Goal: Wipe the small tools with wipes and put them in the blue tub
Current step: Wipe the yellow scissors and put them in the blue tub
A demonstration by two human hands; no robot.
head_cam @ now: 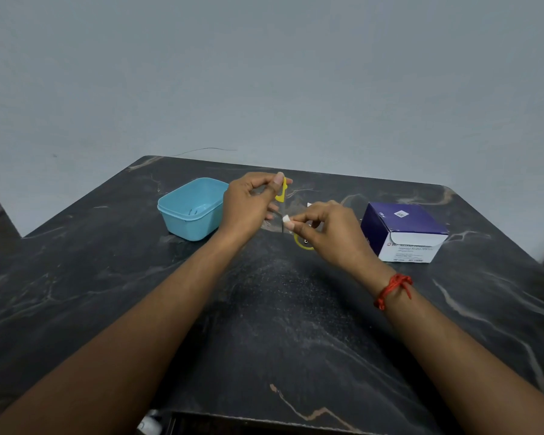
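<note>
Yellow-handled tool (281, 191) is pinched by my left hand (248, 205); my right hand (333, 230) pinches a wipe (285, 219) on its blade. Wiping step; next it goes gently into the blue tub (190, 229).

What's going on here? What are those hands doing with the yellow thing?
A person is cleaning a small tool over the dark table. The left hand holds the yellow-handled tool up, and the right hand pinches a white wipe against its thin metal part. The blue tub waits on the left, the box of wipes on the right.
</note>
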